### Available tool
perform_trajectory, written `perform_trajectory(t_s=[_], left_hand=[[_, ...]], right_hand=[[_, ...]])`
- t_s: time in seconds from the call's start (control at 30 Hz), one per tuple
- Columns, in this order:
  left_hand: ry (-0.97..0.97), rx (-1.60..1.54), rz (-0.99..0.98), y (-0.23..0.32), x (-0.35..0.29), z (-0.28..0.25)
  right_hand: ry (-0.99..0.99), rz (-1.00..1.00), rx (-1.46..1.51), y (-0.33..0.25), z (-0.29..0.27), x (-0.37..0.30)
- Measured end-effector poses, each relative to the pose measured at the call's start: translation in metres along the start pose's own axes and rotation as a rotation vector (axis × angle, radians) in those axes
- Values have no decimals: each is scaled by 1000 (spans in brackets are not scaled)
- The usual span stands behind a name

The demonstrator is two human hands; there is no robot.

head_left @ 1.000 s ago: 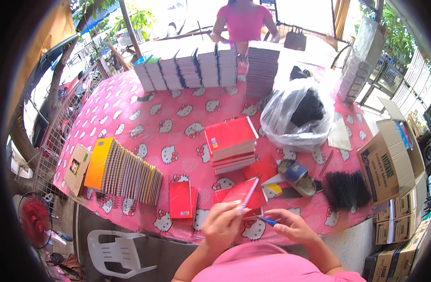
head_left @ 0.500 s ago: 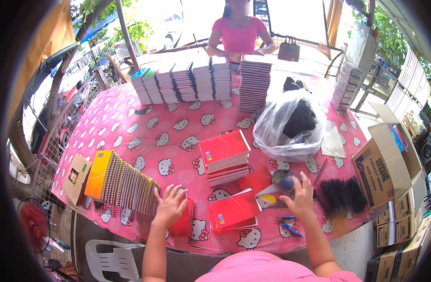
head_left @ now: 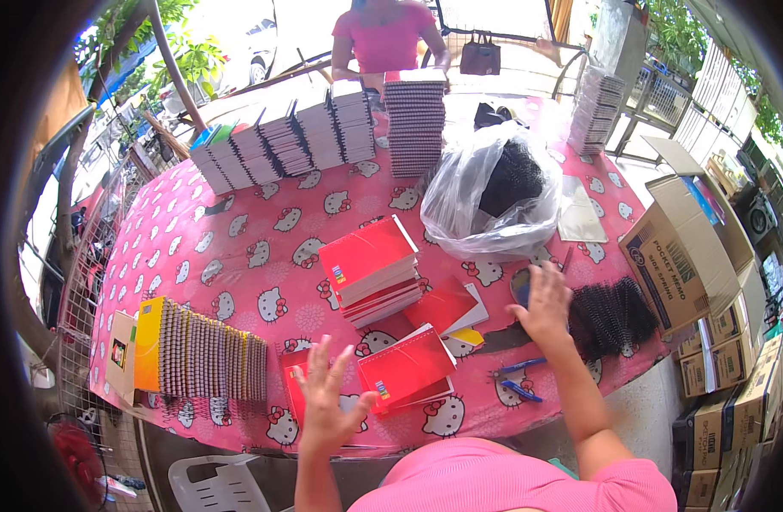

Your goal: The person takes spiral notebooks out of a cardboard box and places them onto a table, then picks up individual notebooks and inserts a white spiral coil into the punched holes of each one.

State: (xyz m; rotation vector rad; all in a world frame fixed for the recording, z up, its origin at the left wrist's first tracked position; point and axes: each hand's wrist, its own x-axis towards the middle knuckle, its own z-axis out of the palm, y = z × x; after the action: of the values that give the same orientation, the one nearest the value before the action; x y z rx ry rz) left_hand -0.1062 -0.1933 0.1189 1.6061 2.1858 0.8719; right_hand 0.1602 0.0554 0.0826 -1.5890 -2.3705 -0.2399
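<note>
My left hand (head_left: pixel 330 397) is open with fingers spread, empty, over the table's near edge. It partly covers a thin red notebook (head_left: pixel 293 371). To its right lies a small pile of red-covered notebooks (head_left: pixel 408 367). My right hand (head_left: pixel 545 311) reaches past a pair of blue-handled pliers (head_left: pixel 519 386), its fingers stretched out and thumb apart. Those fingers partly hide a dark round object (head_left: pixel 520 287) whose kind I cannot make out; whether they touch it is unclear. Black spiral binding coils (head_left: pixel 611 316) lie just right of this hand. A taller red notebook stack (head_left: pixel 370 264) stands farther back.
Yellow-covered spiral notebooks (head_left: pixel 199 350) stand in a row at left. Bound notebooks (head_left: pixel 280 141) and a tall stack (head_left: pixel 414 128) stand at the back, near a person in pink (head_left: pixel 387 38). A clear plastic bag (head_left: pixel 459 213) holds black coils. An open carton (head_left: pixel 677 264) is at right.
My view has shifted, so the table sits differently in the picture. My left hand has moved right, closer to the small red pile. My right hand has moved up over the round object.
</note>
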Motion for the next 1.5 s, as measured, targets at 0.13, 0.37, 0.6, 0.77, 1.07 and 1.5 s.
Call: perform_trajectory(t_s=[0.13,0.37,0.6,0.77,1.07,1.5], left_hand=[[-160,226,193,30,6,28],[-238,336,361,10,-12,61],[-129,134,280,24,-12,43],[49,27,215,35,3,25],[323,-362,424,60,24,45],[446,-289,200,22,2,59]], right_hand=[[-437,-414,635,-17,49,53],[-556,-669,327,-57,86,63],[-598,-472,378,-43,69,46],[-810,-377,414,-20,84,47],[-175,-669,543,-46,-82,-13],[-500,-226,1707,-106,-13,-58]])
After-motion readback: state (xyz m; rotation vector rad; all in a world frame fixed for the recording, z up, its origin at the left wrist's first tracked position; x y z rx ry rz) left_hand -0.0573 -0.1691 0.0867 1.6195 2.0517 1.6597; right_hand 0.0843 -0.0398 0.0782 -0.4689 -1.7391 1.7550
